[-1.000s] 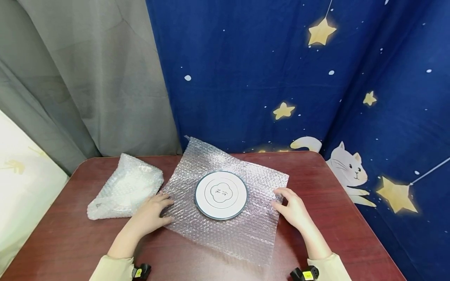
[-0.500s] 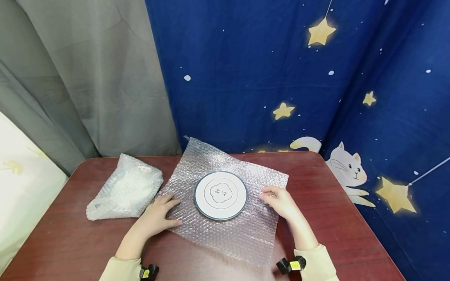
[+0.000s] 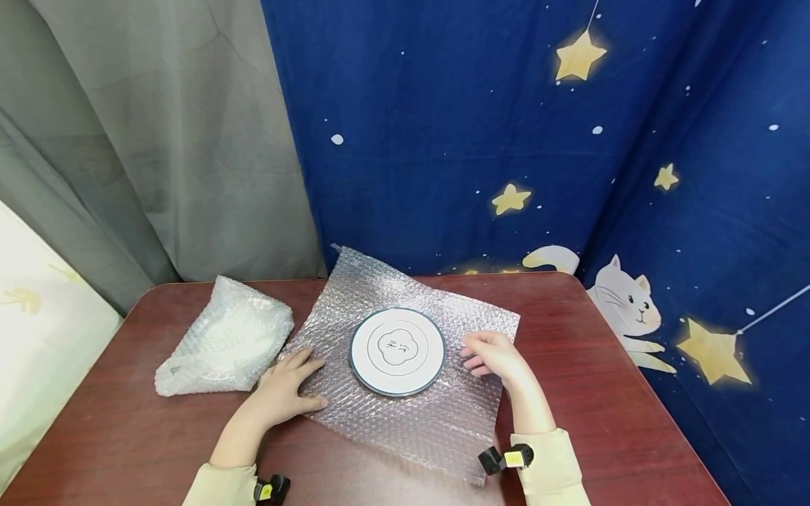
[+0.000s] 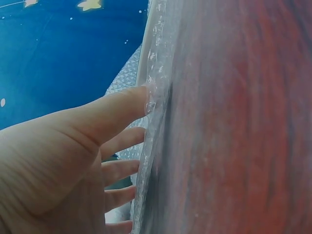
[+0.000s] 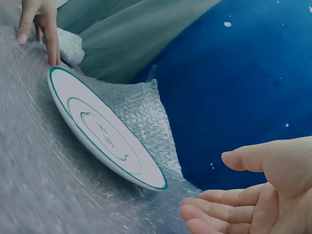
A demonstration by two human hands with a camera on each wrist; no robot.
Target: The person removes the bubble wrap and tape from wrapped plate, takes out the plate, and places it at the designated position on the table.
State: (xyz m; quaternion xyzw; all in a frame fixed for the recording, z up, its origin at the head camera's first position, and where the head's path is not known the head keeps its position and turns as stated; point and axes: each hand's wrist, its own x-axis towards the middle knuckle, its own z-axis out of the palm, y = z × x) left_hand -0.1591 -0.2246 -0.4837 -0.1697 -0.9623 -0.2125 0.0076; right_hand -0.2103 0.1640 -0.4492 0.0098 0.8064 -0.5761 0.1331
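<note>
A white plate [image 3: 397, 351] with a dark teal rim and a flower-shaped outline with characters lies on a sheet of bubble wrap [image 3: 430, 429]. My left hand [image 3: 281, 393] rests on the wrap's left edge with its fingers spread. In the left wrist view, the thumb and fingertips [image 4: 131, 100] touch that edge. To the right of the plate is my right hand [image 3: 495, 357], over the wrap and holding nothing. The right wrist view shows its fingers [image 5: 224, 204] loosely bent, thumb apart, a short distance from the plate's rim.
A bubble-wrapped bundle [image 3: 230, 341] lies on the left of the reddish-brown table [image 3: 607, 393], close to my left hand. Behind the table's far edge hang a grey curtain [image 3: 209, 154] and a blue star-patterned curtain [image 3: 430, 140].
My right hand has moved left from the wrap's right edge towards the plate, and its palm has turned more inward. My left hand has shifted slightly right onto the wrap. The plate stays put.
</note>
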